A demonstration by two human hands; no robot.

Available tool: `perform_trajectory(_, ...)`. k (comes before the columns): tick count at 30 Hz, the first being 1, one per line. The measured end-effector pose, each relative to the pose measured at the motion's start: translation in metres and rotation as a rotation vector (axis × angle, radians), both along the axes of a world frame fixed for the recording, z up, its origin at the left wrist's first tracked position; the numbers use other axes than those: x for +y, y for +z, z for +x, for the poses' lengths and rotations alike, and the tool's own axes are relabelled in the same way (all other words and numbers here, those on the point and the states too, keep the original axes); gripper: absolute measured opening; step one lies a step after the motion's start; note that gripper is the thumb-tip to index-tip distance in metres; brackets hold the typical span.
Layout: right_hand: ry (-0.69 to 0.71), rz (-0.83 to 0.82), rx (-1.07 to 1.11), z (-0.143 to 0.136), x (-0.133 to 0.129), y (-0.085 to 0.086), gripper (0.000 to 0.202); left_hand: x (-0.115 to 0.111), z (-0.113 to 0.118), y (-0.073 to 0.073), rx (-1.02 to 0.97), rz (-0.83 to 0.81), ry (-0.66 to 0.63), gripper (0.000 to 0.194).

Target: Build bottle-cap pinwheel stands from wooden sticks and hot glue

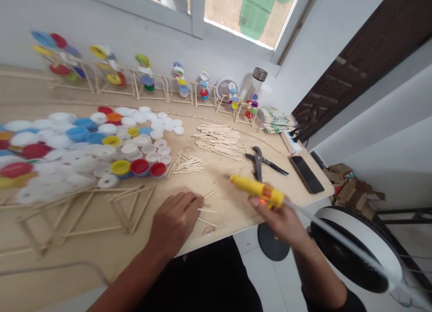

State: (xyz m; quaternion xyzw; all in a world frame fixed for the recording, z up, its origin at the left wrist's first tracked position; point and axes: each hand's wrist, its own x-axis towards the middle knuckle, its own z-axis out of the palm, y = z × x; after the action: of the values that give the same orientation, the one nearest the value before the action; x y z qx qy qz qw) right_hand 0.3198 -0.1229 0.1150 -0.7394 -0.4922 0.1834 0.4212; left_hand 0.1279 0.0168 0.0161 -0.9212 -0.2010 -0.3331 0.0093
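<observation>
Near the table's front edge, my left hand (177, 217) rests palm down with its fingers close together. Thin wooden sticks (206, 210) stick out to the right from under its fingertips; what the fingers hold beneath is hidden. My right hand (278, 217) is wrapped round a yellow glue gun (256, 189), raised over the table's front edge, its nozzle pointing left. A small orange light glows on the gun. Behind my left hand lie a small pile of short sticks (189, 163) and a larger pile of longer sticks (218, 138).
Bottle caps (77, 161) cover the table's left side, with stick frames (94, 213) in front. Capped stick models (147, 78) line the wall beside a fan (227, 88) and a bottle (256, 83). Pliers (258, 161) and a phone (307, 174) lie right.
</observation>
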Motion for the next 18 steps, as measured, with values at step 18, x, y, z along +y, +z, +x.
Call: perform_trajectory(18,-0.050,0.097,-0.968,0.128,0.021,-0.061,0.017,-0.014,-0.015,0.017,-0.124,-0.037,0.029,0.015)
